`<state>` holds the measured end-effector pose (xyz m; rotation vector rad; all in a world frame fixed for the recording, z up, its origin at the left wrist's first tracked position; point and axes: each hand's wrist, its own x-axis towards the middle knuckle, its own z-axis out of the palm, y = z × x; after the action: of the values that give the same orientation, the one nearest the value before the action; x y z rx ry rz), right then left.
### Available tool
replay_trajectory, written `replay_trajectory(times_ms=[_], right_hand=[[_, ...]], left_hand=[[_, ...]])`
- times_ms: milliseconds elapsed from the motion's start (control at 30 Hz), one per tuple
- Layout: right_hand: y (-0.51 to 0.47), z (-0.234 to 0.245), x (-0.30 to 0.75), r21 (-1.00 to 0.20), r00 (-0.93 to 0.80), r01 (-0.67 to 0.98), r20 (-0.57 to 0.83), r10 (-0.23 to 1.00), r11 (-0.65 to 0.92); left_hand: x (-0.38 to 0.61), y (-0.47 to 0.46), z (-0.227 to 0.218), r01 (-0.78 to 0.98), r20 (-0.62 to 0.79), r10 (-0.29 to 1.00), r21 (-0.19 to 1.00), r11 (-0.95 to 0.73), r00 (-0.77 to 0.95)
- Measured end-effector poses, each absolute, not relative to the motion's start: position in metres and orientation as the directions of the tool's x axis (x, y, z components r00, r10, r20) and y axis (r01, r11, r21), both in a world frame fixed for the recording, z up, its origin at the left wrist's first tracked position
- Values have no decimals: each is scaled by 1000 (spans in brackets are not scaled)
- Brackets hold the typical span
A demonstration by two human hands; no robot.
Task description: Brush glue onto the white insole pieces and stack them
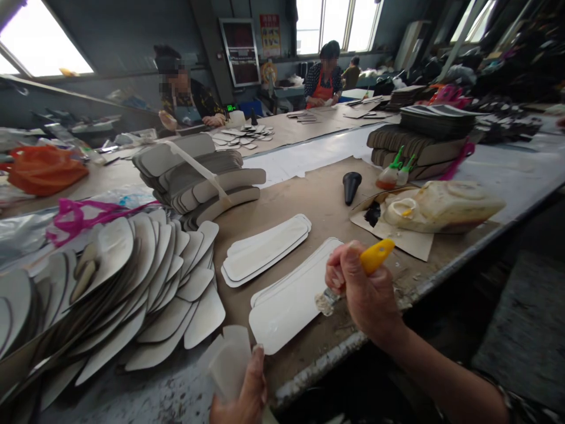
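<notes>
My right hand [359, 288] is closed round a small brush with a yellow handle [376, 255]; its bristles rest on the near end of a stack of long white flat pieces [289, 300] at the table's front edge. Down at the frame's lower edge, my left hand [245, 391] pinches a small pale translucent piece [230, 359]. A second stack of the long white pieces [265, 248] lies just beyond. To the left, a large fan of curved grey-white pieces [132, 288] is spread over the table.
A cloudy plastic jug [445, 206] lies on card at the right, with two green-capped bottles [395, 171] and a black cone [352, 185] behind it. Bundled grey pieces [198, 174] and dark stacks [424, 138] sit further back. Other people work at the far side.
</notes>
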<state>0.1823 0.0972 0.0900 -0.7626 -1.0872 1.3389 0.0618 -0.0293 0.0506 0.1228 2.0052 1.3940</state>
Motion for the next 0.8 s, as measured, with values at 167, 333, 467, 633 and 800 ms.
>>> replay_trajectory(times_ms=[167,333,467,633,800], right_hand=[[98,76,143,-854,-110,-519,107,988,34],[90,65,113,-777,-162,-621,-5,987,-106],[91,51,108,-849,-173,-516,-26,985,-113],[110,35,135,-971,-80,-176,177,981,161],[133,36,169,-846,-116,201,481,869,495]], left_hand=[[56,-18,39,-309,-460,494,881,359,-738],[58,-14,38,-384,-484,476,874,297,-734],[60,-13,36,-376,-477,465,878,297,-746],[63,-14,34,-347,-454,404,885,312,-794],[65,-14,41,-319,-452,407,879,355,-794]])
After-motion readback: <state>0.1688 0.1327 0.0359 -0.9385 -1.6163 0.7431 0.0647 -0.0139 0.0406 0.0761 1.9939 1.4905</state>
